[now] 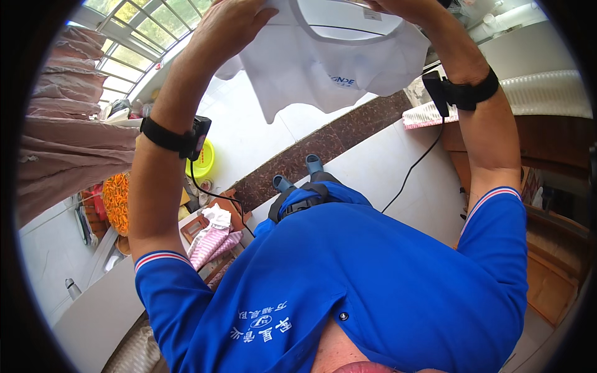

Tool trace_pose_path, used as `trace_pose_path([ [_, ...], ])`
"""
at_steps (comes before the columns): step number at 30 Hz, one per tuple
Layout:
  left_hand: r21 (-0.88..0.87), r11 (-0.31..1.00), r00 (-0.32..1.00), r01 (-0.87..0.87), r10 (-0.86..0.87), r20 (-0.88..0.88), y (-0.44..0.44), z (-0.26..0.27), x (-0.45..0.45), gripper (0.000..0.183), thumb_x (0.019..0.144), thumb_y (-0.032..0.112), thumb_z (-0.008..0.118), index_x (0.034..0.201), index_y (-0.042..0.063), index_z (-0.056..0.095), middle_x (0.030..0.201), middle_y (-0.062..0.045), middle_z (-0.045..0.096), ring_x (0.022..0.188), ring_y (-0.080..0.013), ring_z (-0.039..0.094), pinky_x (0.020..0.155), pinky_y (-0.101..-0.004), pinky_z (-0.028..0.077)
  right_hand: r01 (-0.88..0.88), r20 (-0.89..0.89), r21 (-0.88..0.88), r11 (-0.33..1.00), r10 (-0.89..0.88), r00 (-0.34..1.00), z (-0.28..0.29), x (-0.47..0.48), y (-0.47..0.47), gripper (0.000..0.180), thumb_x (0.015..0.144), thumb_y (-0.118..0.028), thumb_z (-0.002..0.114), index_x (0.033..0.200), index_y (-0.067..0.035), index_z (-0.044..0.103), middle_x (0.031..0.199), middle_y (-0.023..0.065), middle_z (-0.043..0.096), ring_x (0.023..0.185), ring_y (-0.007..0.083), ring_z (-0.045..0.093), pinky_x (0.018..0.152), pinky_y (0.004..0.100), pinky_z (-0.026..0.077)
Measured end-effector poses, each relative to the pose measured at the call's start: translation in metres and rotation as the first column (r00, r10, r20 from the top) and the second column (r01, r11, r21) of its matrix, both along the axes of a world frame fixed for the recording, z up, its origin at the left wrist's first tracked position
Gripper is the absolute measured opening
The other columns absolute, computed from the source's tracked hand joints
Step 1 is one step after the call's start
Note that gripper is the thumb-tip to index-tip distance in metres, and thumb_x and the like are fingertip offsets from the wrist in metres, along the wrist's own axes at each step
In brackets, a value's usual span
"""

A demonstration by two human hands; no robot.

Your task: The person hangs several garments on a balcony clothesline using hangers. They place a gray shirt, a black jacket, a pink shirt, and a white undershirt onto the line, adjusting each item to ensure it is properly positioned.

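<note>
A white shirt with a grey-edged neckline and small blue lettering hangs spread out in front of me at the top of the view. My left hand grips it near one shoulder, the thumb lying against the cloth. At the other side of the collar, my right hand holds the garment close to a label inside the neck; the top edge of the view cuts off part of this hand. A thin dark line shows through the neck opening, and I cannot tell whether it is a hanger or a cord.
A barred window and pinkish curtains are at the left. Below lie a yellow-green basin, orange produce and striped cloth on a wooden stool. Wooden furniture stands right. A dark stone strip crosses the floor.
</note>
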State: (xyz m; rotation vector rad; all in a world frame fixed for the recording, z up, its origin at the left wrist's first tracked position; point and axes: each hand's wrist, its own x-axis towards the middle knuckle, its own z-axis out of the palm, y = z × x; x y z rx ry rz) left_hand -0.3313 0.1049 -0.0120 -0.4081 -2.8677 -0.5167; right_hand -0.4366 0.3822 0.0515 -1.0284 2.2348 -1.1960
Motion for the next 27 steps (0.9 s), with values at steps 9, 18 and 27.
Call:
trace_pose_path([
  [9,0.045,0.977,0.952,-0.208,0.212,-0.221,-0.038,-0.001,0.036,0.032,0.106,0.033,0.056,0.119,0.005,0.066,0.085,-0.023,0.071,0.081,-0.0425,0.071,0.073,-0.0479,0.054,0.198,-0.498,-0.382,0.903,-0.382,0.779,-0.077,-0.018,0.056,0.029,0.106,-0.033,0.060,0.115,-0.006,0.066,0.087,-0.0018,0.063,0.078,0.0058,0.058,0.071,0.0233,0.048],
  [18,0.145,0.915,0.919,-0.376,0.388,-0.069,-0.068,0.021,0.049,0.043,0.107,0.040,0.053,0.130,0.006,0.065,0.104,-0.023,0.073,0.099,-0.0393,0.071,0.087,-0.0447,0.054,0.572,-0.382,-0.167,0.803,-0.587,0.714,-0.198,0.043,0.037,0.036,0.092,-0.027,0.068,0.109,0.004,0.062,0.105,0.0274,0.064,0.101,0.0458,0.063,0.090,0.0517,0.050],
  [27,-0.040,0.918,0.900,-0.395,0.377,-0.219,-0.097,0.022,0.065,0.040,0.108,0.037,0.052,0.128,0.006,0.066,0.102,-0.024,0.072,0.096,-0.0415,0.071,0.082,-0.0458,0.055,0.602,-0.366,-0.232,0.764,-0.642,0.674,-0.128,-0.016,0.063,0.027,0.098,-0.027,0.059,0.098,0.000,0.066,0.081,0.0241,0.068,0.077,0.0413,0.067,0.073,0.0447,0.053],
])
